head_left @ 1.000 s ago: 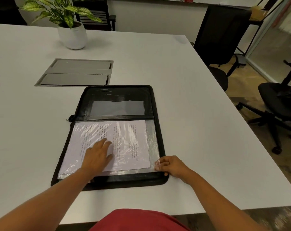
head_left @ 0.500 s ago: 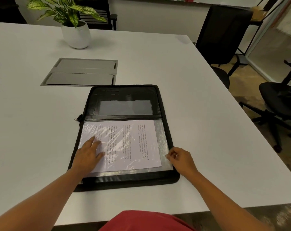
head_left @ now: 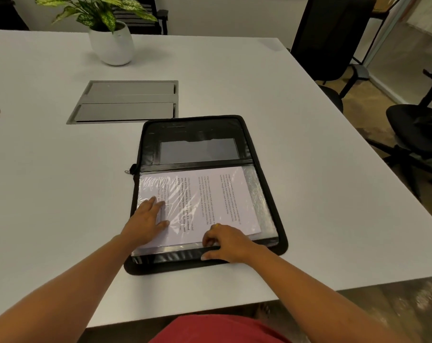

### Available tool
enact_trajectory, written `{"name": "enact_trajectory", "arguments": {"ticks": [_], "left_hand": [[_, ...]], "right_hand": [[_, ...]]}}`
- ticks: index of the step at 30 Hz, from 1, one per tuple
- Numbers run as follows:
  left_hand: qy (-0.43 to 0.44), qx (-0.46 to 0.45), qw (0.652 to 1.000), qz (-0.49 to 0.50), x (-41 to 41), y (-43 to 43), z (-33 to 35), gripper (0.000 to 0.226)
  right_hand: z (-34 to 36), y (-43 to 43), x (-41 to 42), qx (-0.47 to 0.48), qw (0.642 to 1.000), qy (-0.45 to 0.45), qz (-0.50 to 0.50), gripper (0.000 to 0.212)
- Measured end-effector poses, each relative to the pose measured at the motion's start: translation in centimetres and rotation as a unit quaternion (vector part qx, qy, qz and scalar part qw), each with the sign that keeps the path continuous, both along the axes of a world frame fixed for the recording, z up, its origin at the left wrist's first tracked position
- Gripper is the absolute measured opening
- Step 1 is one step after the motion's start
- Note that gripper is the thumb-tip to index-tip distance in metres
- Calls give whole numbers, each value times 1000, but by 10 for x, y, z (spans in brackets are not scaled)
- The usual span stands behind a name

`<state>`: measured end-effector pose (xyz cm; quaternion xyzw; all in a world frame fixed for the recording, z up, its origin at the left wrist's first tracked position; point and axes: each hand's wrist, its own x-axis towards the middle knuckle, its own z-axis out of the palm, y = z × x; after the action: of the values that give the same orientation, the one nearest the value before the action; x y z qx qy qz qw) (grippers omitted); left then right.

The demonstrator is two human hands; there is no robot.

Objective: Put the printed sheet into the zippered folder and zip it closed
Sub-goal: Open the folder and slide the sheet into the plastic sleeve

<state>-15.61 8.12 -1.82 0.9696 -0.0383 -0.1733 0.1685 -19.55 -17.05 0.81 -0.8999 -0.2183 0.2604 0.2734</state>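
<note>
The black zippered folder (head_left: 266, 194) lies open and flat on the white table (head_left: 296, 120). The printed sheet (head_left: 215, 196) lies on its near half, partly under a clear plastic sleeve. My left hand (head_left: 145, 224) rests flat on the sheet's left side, fingers spread. My right hand (head_left: 228, 242) sits at the folder's near edge, fingers curled on the plastic sleeve's edge and thumb on the black rim. The zipper pull (head_left: 130, 169) sticks out at the folder's left side, by the fold.
A grey recessed cable hatch (head_left: 125, 102) sits in the table beyond the folder. A potted plant in a white pot (head_left: 111, 43) stands at the back. Black office chairs (head_left: 412, 125) are on the right, off the table's edge.
My right hand slid left along the folder's near edge from the right corner to the middle. My left hand stayed flat on the sheet's left side. The camera view shifted left.
</note>
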Motion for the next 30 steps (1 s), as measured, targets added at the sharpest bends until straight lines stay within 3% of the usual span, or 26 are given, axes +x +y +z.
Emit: {"name": "enact_trajectory", "arguments": {"ticks": [2, 9, 18, 20, 24, 27, 30], "left_hand": [[2, 4, 1000, -6, 0, 1, -1, 65], [-19, 46, 997, -56, -6, 11, -2, 67], [-61, 38, 994, -85, -47, -12, 0, 69], [-73, 33, 992, -97, -58, -28, 0, 74], [-96, 24, 983, -156, -71, -59, 2, 60], [-120, 31, 978, -168, -65, -73, 7, 50], [-131, 30, 982, -134, -43, -75, 13, 44]], "right_hand": [[0, 4, -2, -6, 1000, -1, 11, 43], [-2, 11, -7, -39, 998, -25, 39, 20], [23, -43, 26, -180, 978, -62, 89, 17], [27, -61, 36, -221, 969, -90, 72, 16], [22, -91, 47, -328, 922, -202, -30, 19], [16, -102, 43, -332, 917, -183, -123, 28], [14, -95, 35, -292, 934, -102, -177, 30]]}}
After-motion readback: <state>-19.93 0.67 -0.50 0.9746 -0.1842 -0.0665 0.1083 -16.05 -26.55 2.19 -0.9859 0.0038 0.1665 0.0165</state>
